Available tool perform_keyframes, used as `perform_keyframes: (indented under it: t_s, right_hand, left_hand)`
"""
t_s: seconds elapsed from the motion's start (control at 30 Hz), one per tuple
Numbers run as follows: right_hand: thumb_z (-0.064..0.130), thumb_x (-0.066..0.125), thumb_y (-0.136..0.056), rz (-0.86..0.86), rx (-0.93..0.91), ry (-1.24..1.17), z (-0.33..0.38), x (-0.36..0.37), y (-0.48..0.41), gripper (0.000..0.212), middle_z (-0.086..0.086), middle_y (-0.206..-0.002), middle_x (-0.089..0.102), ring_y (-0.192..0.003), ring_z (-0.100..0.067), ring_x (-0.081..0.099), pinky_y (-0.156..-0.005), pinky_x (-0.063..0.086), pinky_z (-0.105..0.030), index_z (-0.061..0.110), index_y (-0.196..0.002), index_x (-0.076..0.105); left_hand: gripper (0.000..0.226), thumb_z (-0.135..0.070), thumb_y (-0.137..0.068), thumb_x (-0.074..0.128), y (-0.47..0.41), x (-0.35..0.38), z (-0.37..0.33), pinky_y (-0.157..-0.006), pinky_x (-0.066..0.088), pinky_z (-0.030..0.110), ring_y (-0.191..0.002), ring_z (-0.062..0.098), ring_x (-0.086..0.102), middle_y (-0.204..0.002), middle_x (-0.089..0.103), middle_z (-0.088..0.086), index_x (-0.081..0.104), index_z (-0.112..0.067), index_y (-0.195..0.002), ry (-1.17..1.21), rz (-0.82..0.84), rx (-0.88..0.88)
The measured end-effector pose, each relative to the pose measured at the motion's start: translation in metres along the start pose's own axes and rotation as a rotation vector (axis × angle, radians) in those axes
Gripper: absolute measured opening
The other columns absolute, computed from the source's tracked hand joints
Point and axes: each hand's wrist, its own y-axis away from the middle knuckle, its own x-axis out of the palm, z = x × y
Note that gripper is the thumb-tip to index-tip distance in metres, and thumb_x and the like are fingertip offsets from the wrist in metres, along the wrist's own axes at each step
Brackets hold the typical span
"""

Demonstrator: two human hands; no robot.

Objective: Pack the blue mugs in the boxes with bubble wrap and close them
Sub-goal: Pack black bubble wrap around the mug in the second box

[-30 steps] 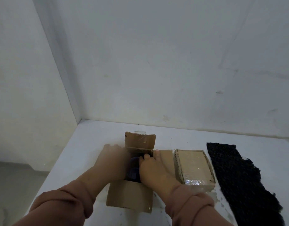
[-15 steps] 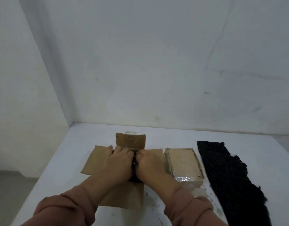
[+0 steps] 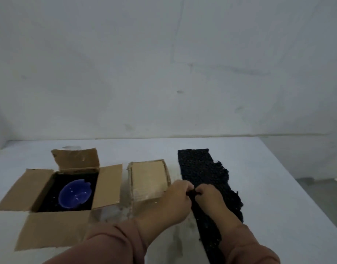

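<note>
Open box: brown cardboard, its inside lined black. Mug: glossy deep blue with pale highlights. Closed box: lighter tan cardboard, shiny at its near end. Bubble wrap sheet: black, covered in a close pattern of small round bumps. Tabletop: white, with greyish smudges. Wall: pale grey-white, faintly streaked. Sleeves: plain dusty pink-brown.

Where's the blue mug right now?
Head view, left side of the table: the blue mug sits inside the open box, left of the closed box.
</note>
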Motion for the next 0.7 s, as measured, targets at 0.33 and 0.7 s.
perform_keyframes:
  t_s: [0.33,0.7]
  right_hand:
    - [0.021,0.043,-0.094,-0.006,-0.242,0.156,-0.058,0.041,-0.011,0.031,-0.009,-0.120,0.053,-0.112,-0.027,0.046,-0.088,0.043,-0.031,0.014,-0.117,0.063]
    - [0.023,0.048,-0.082,-0.302,-0.680,-0.299,-0.048,0.014,-0.011,0.017,-0.002,-0.083,0.061,-0.079,-0.018,0.055,-0.074,0.042,-0.029,0.012,-0.079,0.060]
  left_hand:
    - [0.014,-0.007,-0.092,0.048,-0.062,0.063,0.020,-0.068,0.048,0.030,-0.060,0.011,0.046,-0.072,0.048,-0.001,0.059,-0.011,-0.099,0.479,0.009,-0.648]
    - [0.040,-0.030,-0.094,0.055,-0.094,0.038,-0.012,-0.087,0.051,0.039,-0.097,0.029,0.062,-0.112,0.065,0.017,0.058,-0.001,-0.121,1.166,-0.015,-0.621]
